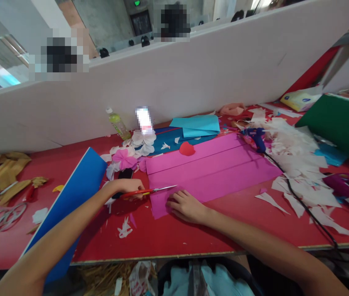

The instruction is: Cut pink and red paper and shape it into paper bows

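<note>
My left hand [133,189] is closed round a pair of scissors [165,188] with orange-red handles. Their blades point right, over the left end of a magenta paper sheet [211,176]. On that sheet's lower left part rests my right hand [189,206], fingers stretched out and lying on the paper. The sheet shows long lines or folds along its length. A red rounded paper piece [187,149] lies at its upper edge. Just behind my left hand is a dark flat object [125,173], beside pink and white paper petals [124,159].
A blue board [66,205] leans at my left. Behind the sheet are a bottle [119,124], a lit phone [144,119] and cyan paper [201,125]. At right, a blue glue gun [255,137] trails a black cord [294,193] over white paper scraps [303,164]. A white partition [174,78] stands behind.
</note>
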Demonstrator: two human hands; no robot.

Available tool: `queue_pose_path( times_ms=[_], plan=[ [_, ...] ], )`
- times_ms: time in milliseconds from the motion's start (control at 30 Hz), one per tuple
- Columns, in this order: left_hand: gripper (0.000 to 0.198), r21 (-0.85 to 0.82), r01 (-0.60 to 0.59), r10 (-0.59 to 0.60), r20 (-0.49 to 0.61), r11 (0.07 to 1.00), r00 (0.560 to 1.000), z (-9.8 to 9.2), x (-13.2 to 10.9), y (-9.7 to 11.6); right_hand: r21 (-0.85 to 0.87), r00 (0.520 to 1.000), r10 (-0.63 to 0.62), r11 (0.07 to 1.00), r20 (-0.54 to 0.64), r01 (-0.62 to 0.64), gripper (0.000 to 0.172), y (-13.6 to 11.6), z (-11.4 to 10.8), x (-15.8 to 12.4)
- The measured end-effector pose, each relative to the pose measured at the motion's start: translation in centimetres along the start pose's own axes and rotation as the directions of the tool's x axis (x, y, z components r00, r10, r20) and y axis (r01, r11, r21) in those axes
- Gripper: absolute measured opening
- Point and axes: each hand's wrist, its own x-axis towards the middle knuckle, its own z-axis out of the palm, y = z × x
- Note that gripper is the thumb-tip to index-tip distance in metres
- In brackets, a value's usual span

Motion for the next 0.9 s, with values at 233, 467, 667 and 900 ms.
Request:
queue_pose_path(
  times_ms=[233,467,667,900],
  plan=[
    [0.022,0.037,-0.017,0.018,-0.031,0.999,0.999,0.5,-0.1,0.9,-0.012,1.0,-0.002,1.0,0.002,0.002,0.029,0.0,0.1,0.0],
    [0.025,0.01,-0.016,0.016,0.001,1.0,1.0,0.4,0.0,0.7,-0.007,1.0,-0.002,1.0,0.004,0.002,0.028,0.0,0.0,0.0],
    [0.027,0.034,0.006,-0.008,0.045,0.999,0.999,-0.3,0.6,0.6,-0.019,1.0,0.004,1.0,-0.007,-0.004,0.027,0.1,0.2,0.0],
    [0.03,0.011,0.013,-0.013,0.052,1.0,0.999,-0.5,0.8,0.1,-0.017,1.0,0.006,1.0,-0.002,-0.007,0.026,0.1,0.3,0.0]
  ],
)
